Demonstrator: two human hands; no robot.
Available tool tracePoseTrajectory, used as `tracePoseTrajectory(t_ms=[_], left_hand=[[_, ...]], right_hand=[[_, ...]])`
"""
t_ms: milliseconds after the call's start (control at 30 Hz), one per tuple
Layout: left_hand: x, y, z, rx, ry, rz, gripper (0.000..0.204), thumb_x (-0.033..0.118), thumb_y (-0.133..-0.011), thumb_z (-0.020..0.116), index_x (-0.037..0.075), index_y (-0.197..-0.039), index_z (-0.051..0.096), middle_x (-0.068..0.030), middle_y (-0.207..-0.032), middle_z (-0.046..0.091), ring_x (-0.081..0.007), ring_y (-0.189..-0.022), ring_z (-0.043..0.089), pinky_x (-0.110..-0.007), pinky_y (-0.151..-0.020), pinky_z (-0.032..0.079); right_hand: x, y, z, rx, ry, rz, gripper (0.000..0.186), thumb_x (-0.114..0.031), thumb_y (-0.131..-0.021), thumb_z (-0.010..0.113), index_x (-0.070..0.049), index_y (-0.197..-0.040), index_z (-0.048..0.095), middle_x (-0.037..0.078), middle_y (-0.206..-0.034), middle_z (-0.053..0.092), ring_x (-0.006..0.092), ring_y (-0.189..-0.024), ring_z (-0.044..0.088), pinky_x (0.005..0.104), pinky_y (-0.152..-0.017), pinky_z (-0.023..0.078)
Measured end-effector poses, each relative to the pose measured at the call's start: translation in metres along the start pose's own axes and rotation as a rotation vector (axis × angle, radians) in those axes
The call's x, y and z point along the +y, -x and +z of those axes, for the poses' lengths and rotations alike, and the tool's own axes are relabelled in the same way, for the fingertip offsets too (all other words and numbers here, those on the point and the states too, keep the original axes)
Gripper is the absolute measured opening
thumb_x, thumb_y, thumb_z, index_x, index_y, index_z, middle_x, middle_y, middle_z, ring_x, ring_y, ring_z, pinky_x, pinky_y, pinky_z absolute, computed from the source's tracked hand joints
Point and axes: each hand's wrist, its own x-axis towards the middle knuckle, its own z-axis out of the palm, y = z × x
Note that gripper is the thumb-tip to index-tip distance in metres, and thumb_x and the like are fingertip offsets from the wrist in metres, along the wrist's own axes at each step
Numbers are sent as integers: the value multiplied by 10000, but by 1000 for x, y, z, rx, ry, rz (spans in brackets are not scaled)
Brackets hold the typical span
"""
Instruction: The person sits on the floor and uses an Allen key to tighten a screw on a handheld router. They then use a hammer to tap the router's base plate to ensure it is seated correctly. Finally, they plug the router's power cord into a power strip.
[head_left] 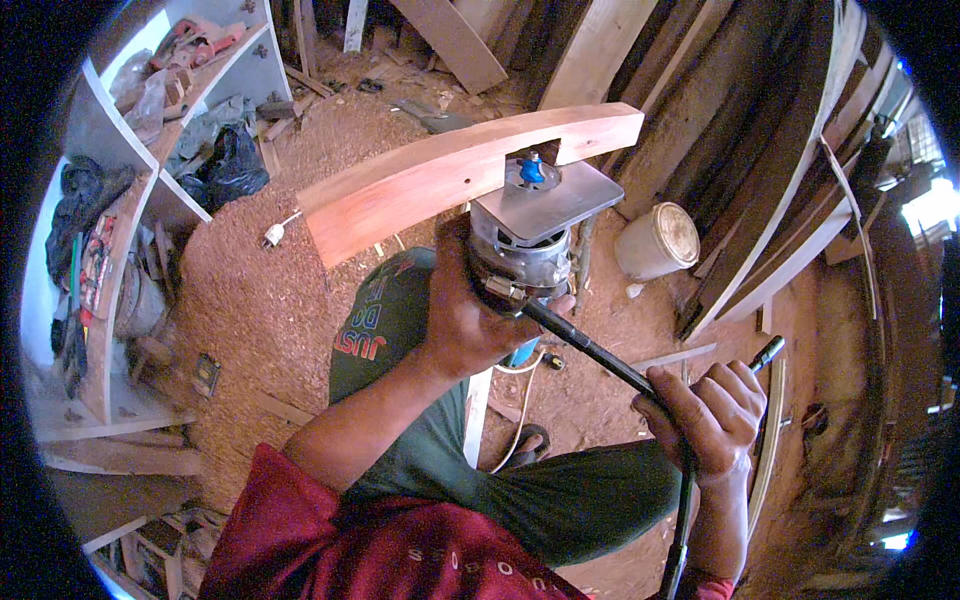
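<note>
1. Red shirt [400, 550] cloth fills the bottom edge, nearest the camera, with dark green trousers [590, 500] beyond it, the legs bent.
2. Left hand [468, 315]: curled firmly around the lower part of a router [520, 265], palm against its near left side, with a fingertip showing at the right. The router stands roughly upright in this grip, directly above the hand.
3. Right hand [712, 415]: closed in a fist around a black wrench [600, 352] with several arms. One arm runs up and left to the metal clamp [503, 289] on the router's near side; another, tipped with bright metal, sticks out past the knuckles; a third runs down toward the lower edge. This hand is to the right of the router and nearer the body, apart from it.
4. On top of the router is a flat metal base plate [575, 200], slightly tilted, with a blue bit [532, 170] in its round opening.
5. Just beyond the plate lies a curved wooden board [400, 195], notched near the bit; whether the two touch cannot be told.
6. Farther out, a white bucket [655, 243] stands to the right, a white plug [274, 236] lies at the board's left end, and wood shavings [250, 330] cover the floor.
</note>
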Motion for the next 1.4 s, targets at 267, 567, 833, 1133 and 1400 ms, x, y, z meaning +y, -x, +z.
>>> tracePoseTrajectory(t_ms=[267,567,833,1133,1400], left_hand=[[1,-1,0,-22,25,-35,974,352,-634,920,-21,-1310,327,-186,-1214,508,-276,-1116,570,-403,-941,490],[-6,0,-2,-40,29,43,958,280,-599,941,37,-1311,349,-140,-1226,547,-234,-1115,574,-379,-943,492],[-10,3,-6,-161,-151,115,1076,450,-655,884,-6,-1395,250,-192,-1300,499,-315,-1195,549,-415,-1000,466],[-9,8,-4,-149,-261,240,1060,503,-700,830,-39,-1409,257,-238,-1285,518,-395,-1178,567,-441,-984,479],[-8,9,-3,-106,-314,268,944,465,-701,836,-37,-1357,379,-220,-1254,548,-395,-1166,562,-466,-1003,445]], right_hand=[[-2,-3,-1,-36,89,-50,307,-265,-722,814,-117,-976,725,-56,-557,406,119,-502,435,303,-492,322],[6,-2,-4,15,366,-214,298,-286,-727,811,-217,-1008,742,-64,-603,403,113,-548,449,321,-626,370],[17,2,-7,-20,276,-208,215,-329,-761,803,-221,-932,731,-86,-546,369,98,-499,422,298,-550,317],[16,19,9,24,-93,3,181,-175,-722,788,-107,-873,717,-58,-490,427,118,-412,432,311,-444,291],[-5,22,6,-90,-437,467,94,-82,-781,706,-19,-849,717,86,-577,635,207,-498,636,327,-493,463]])
